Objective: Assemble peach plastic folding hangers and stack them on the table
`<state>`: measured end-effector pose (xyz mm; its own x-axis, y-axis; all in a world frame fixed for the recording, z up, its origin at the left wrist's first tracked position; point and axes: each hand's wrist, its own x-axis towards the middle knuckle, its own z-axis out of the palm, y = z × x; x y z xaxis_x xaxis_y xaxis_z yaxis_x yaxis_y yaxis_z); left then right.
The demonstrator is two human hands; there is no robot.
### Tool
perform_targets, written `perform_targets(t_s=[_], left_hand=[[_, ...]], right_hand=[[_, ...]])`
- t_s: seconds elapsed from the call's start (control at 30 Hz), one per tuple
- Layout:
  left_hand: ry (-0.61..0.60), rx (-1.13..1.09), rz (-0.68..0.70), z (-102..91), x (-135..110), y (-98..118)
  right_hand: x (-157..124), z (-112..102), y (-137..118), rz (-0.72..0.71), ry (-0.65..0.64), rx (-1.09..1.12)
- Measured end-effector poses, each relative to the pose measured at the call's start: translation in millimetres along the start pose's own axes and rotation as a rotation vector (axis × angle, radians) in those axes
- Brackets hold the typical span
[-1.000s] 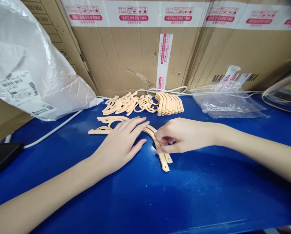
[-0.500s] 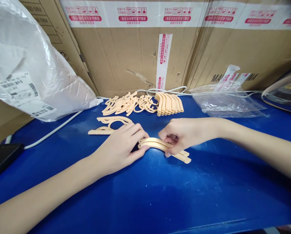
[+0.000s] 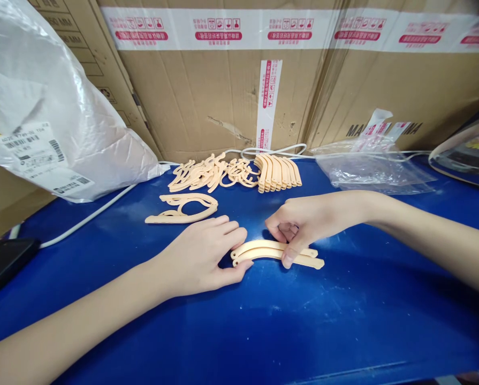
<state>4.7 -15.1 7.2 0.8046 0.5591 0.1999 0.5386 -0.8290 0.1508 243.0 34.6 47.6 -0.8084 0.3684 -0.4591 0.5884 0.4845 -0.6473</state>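
Note:
Two curved beige plastic hanger arms (image 3: 262,249) lie side by side, low over the blue tabletop. My left hand (image 3: 203,256) pinches their left ends, where small holes show, between thumb and fingers. Further along, my right hand (image 3: 309,224) grips the same pair, its thumb on the near side and its fingers curled behind. The arms' right ends stick out past that thumb. Beyond my left hand lies a folded beige hanger (image 3: 169,218) with a round opening in its middle.
Along the back sit a neat row of curved hanger arms (image 3: 277,172), small hooks (image 3: 239,171) and a heap of slim beige pieces (image 3: 197,174). A clear plastic bag (image 3: 371,168), a large white parcel bag (image 3: 62,117), a black phone (image 3: 6,262) and cardboard boxes (image 3: 207,96) surround them.
Both hands have shifted slightly right and towards me with the two hanger arms, whose right ends now slope down less. More of the folded hanger shows behind my left hand.

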Motion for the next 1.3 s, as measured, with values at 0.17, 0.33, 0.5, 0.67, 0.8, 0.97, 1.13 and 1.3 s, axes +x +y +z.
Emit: perform_targets(t_s=[0.17, 0.33, 0.5, 0.67, 0.8, 0.97, 1.13, 1.3], left_hand=[[-0.012, 0.032, -0.007, 0.4, 0.8, 1.8], [-0.014, 0.113, -0.036, 1.3, 1.1, 2.3], [-0.022, 0.12, -0.047, 0.4, -0.7, 3.1], [0.005, 0.11, -0.055, 0.4, 1.1, 2.9], [-0.015, 0.087, -0.07, -0.1, 1.4, 2.5], [-0.035, 0.069, -0.078, -1.2, 0.2, 1.3], [-0.036, 0.075, -0.077, -1.5, -0.4, 0.0], [-0.044, 0.082, -0.082, -1.7, -1.8, 0.9]], right_hand=[[0.1, 0.0, -2.7, 0.008, 0.028, -0.09], [-1.0, 2.3, -11.7, 0.073, 0.113, -0.227], [-5.6, -3.0, -11.3, 0.016, 0.164, -0.281], [-4.0, -28.6, -12.5, 0.01, 0.518, -0.46], [13.9, -56.1, -5.6, 0.228, 0.773, -0.86], [45.6, -78.8, 11.8, 0.297, 0.712, -0.932], [64.5, -79.4, 16.0, 0.362, 0.652, -0.867], [69.5, -76.5, 14.6, 0.356, 0.659, -0.855]])
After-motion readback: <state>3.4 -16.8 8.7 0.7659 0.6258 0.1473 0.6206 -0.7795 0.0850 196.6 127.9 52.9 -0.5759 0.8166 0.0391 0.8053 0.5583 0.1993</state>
